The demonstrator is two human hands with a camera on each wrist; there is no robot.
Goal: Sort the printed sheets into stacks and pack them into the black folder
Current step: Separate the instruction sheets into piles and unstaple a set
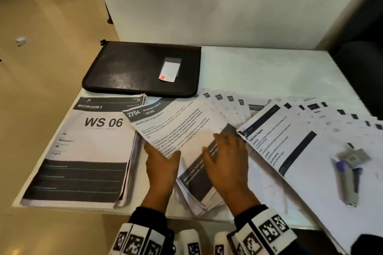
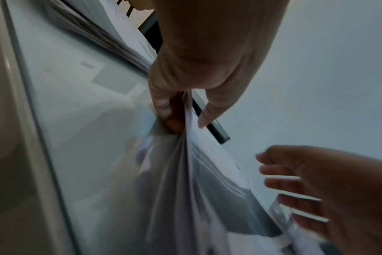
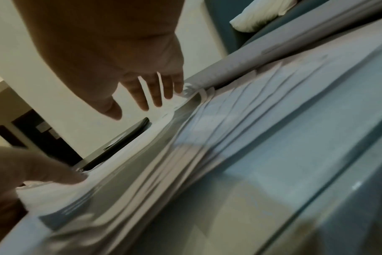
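Tabletop (image 1: 269,64): carries my fanned printed sheets (image 1: 310,122), spread for sorting; black folder (image 1: 134,68) waits zipped behind
Stack (image 1: 83,151): sorted left
Left hand (image 1: 160,163): pinches sheet (image 1: 176,126), lifting it stackward
Right hand (image 1: 226,161): spread flat, steadying

Bare hands (image 1: 163,163); black sleeves (image 1: 149,217); white wristbands (image 1: 267,232), black square markers.

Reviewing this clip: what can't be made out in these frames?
- Head view: body text on the 2704 sheet is too small and blurred; the left hand and right hand cover part.
- Head view: black folder is closed, contents hidden.
- Wrist views: motion blur makes print unreadable.
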